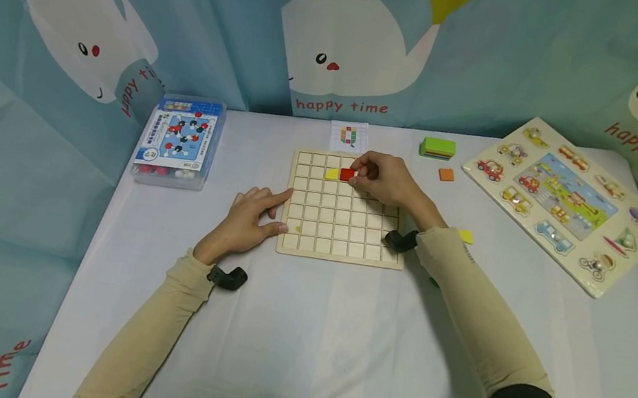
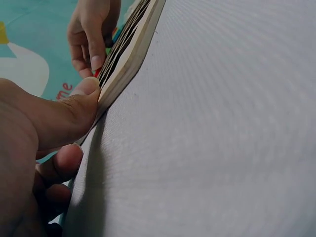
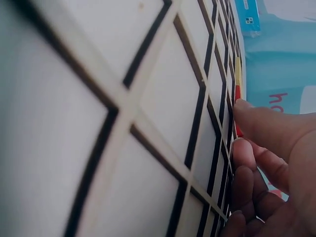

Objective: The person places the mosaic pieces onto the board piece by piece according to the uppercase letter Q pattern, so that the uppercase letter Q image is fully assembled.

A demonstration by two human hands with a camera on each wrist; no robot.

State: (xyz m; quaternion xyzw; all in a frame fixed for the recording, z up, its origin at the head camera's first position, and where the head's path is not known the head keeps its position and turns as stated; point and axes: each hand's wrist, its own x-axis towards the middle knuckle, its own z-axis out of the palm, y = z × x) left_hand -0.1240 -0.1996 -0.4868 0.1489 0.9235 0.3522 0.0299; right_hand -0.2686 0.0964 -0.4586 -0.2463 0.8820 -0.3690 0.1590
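Note:
A wooden grid board (image 1: 339,258) lies on the white table in the head view. My right hand (image 1: 387,180) pinches a red square tile (image 1: 347,175) at one of the upper cells, just right of a yellow tile (image 1: 332,174) lying in the grid. In the right wrist view, thumb and fingers meet at the red tile (image 3: 238,93); how far it sits in its cell is hard to tell. Thumb and index finger of my left hand (image 1: 248,221) rest against the board's left edge, the other fingers loosely bent. The left thumb (image 2: 74,111) touches the board's rim (image 2: 121,79).
Behind the board lies a pattern card (image 1: 349,137). To its right are a stack of tiles (image 1: 437,148), an orange tile (image 1: 446,174) and a yellow tile (image 1: 466,236). A vehicle puzzle (image 1: 569,204) lies far right, a plastic box (image 1: 179,142) back left.

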